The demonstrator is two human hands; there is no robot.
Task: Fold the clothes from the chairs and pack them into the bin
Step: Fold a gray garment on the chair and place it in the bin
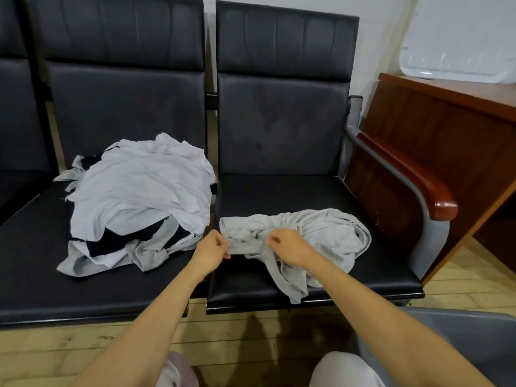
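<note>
- On the right chair seat [279, 191], left hand [212, 248] and right hand [290, 247] each pinch the grey shirt [321, 236] by its near edge, fingers [223, 244] curled.
- That edge runs side to side between them; the bunched bulk lies beyond, rightward.

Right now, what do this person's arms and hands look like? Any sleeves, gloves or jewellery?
The left hand and right hand are ungloved, with no ring, watch or bracelet visible. Both arms are bare as far up as the picture shows, with no sleeve in view. Light-coloured trousers cover the knees at the bottom edge.
</note>
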